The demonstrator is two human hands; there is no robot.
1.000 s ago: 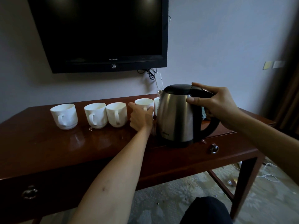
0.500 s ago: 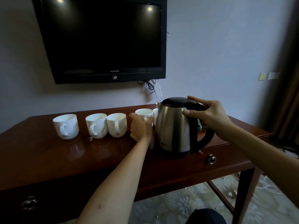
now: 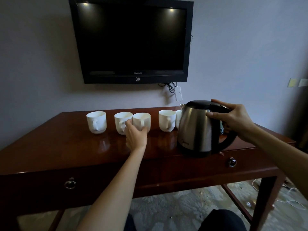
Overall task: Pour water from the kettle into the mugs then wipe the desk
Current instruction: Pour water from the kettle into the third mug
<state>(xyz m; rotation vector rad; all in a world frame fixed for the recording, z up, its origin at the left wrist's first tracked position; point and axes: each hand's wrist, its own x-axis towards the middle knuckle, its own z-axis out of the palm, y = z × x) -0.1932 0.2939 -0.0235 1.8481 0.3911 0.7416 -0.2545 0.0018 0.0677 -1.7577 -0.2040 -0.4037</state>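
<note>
At the right of the frame the right hand (image 3: 233,119) grips the handle of the kettle (image 3: 201,129), ready to lift. The left hand (image 3: 135,136), at the centre, holds the third mug (image 3: 141,121) on the desk (image 3: 50,147), probably to steady it.

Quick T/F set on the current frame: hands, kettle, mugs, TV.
1. The right hand grips the kettle at its handle top. True.
2. The kettle is tilted over a mug, pouring. False: it stands upright on the desk.
3. The left hand is at the third mug from the left. True.
4. The left hand holds a cloth. False: no cloth is in it; it is on the mug.
5. The TV is showing a picture. False: the screen is dark, with only light reflections.
</note>
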